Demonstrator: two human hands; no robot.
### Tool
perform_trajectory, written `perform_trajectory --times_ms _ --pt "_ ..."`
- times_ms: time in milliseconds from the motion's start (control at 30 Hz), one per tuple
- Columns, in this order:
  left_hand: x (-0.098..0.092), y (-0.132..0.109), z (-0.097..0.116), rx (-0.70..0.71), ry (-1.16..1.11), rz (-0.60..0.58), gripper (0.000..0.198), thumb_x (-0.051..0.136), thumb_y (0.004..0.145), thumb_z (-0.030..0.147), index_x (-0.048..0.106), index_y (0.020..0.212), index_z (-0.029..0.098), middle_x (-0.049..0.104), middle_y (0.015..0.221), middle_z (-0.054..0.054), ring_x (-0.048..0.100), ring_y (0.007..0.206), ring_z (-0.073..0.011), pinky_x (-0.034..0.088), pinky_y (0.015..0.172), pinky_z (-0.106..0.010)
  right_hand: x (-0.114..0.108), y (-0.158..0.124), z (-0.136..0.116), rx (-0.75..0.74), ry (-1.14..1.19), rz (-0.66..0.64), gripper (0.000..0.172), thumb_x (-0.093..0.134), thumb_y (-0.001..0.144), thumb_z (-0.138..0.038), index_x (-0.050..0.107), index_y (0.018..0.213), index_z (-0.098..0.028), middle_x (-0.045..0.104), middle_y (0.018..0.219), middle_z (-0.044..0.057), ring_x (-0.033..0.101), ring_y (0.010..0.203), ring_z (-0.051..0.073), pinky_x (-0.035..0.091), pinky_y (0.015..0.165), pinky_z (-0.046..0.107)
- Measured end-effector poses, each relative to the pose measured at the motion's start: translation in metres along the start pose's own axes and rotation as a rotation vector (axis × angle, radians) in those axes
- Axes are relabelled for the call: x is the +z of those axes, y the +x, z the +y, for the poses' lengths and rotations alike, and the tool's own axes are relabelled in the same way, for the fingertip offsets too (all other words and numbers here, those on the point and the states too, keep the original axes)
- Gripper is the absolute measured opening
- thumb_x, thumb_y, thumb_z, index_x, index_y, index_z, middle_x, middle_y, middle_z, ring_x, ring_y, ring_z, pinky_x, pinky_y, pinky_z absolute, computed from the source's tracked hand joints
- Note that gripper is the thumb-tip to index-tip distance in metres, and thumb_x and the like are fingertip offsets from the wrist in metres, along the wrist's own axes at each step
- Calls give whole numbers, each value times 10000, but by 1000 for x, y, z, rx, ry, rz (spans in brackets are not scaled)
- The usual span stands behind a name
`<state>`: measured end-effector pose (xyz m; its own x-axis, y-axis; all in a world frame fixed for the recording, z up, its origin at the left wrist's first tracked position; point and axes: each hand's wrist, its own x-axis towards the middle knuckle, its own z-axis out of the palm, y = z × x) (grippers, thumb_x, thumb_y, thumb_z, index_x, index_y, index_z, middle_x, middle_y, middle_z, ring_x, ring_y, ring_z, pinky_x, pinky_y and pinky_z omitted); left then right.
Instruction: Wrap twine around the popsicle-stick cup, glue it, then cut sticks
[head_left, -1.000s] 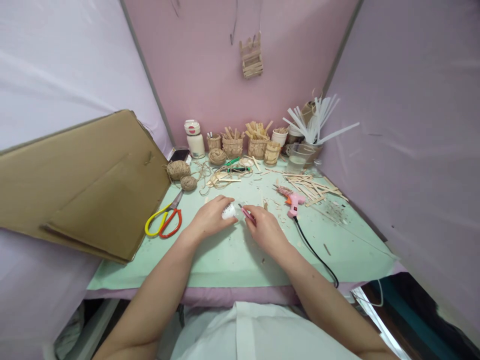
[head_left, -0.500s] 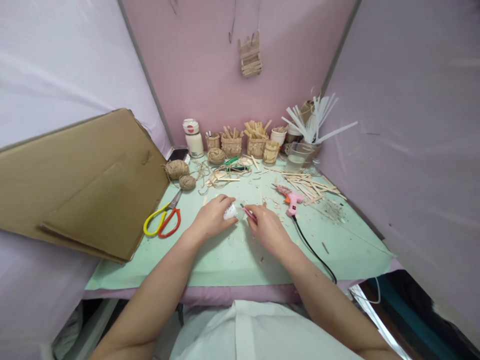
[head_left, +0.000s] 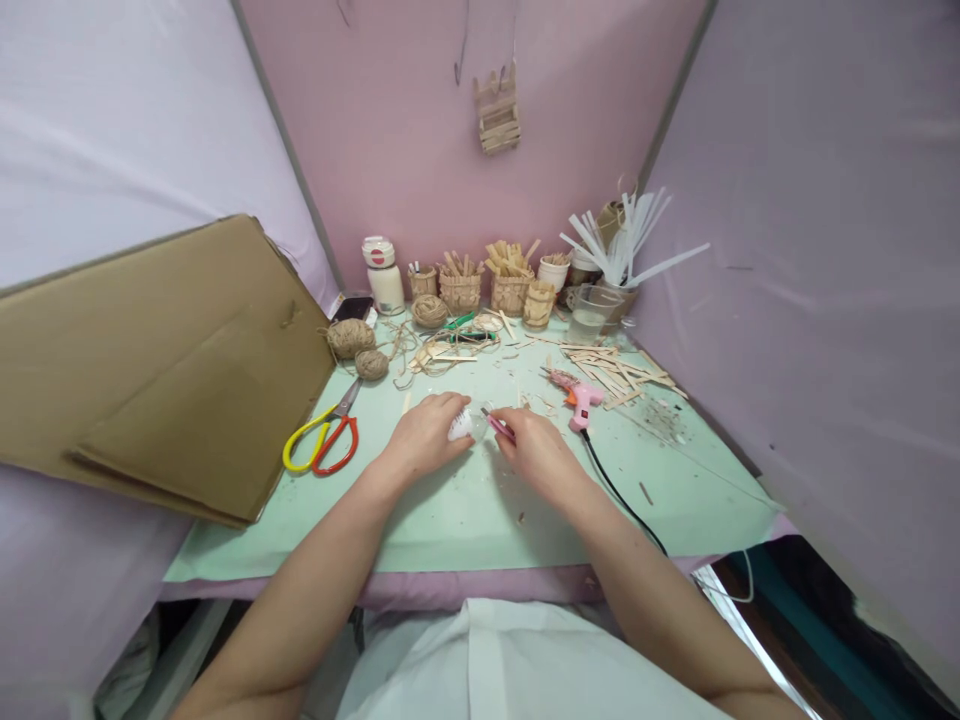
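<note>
Cluttering the green table (head_left: 450,530) all round: cardboard (head_left: 187,370) leaning on the left, scissors (head_left: 322,445) between it and the left hand (head_left: 431,432), glue gun (head_left: 583,398) just right of the right hand (head_left: 536,447), its cord (head_left: 611,485) trailing beside the right forearm. Twine balls (head_left: 352,339) far left, loose sticks (head_left: 622,372) far right, stick pots (head_left: 460,293) at far edge. Left hand curled round a small plastic container (head_left: 460,424), near middle; right pinches a pink cutter (head_left: 501,428) beside it, contact unclear. Container: white with dark marks, see-through right end, partly hidden by fingers.
</note>
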<state>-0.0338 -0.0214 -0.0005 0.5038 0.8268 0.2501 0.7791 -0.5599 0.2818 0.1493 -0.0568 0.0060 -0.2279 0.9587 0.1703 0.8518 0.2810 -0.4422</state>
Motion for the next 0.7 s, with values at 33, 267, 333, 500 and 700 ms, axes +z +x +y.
perform_trajectory --times_ms 33,267,333,500,700 --pt "0 0 -1 -19 -31 13 484 579 764 371 534 1197 158 608 1187 -114 548 1107 -277 430 941 -406 0 0 0 5 25 23 246 469 842 -122 618 1026 -190 669 908 57 592 823 170 360 704 242" --pt "-3 9 -8 -345 -592 247 542 602 740 441 500 1207 186 621 1133 -87 575 1036 -241 446 883 -382 -29 -9 16 144 130 188 269 497 796 -222 559 1055 -185 632 766 15 567 680 168 370 610 238" --pt "-3 11 -7 -451 -859 255 555 607 734 443 492 1216 194 617 1127 -80 600 949 -214 480 763 -327 -49 -7 36 183 80 235 186 503 798 -274 572 954 -200 619 731 7 550 638 163 355 582 238" --pt "-8 14 -2 -616 -1449 197 446 647 703 378 592 1109 203 636 1073 -83 626 782 -173 447 523 -220 -104 14 121 479 -121 279 108 517 772 -252 593 742 -182 581 629 4 509 576 136 322 546 235" --pt "-14 14 -5 -654 -1641 195 426 616 716 300 606 1123 172 674 942 -109 659 750 -220 491 517 -271 -130 35 203 615 -199 237 116 536 715 -137 650 719 -118 571 570 26 494 530 124 314 531 244"
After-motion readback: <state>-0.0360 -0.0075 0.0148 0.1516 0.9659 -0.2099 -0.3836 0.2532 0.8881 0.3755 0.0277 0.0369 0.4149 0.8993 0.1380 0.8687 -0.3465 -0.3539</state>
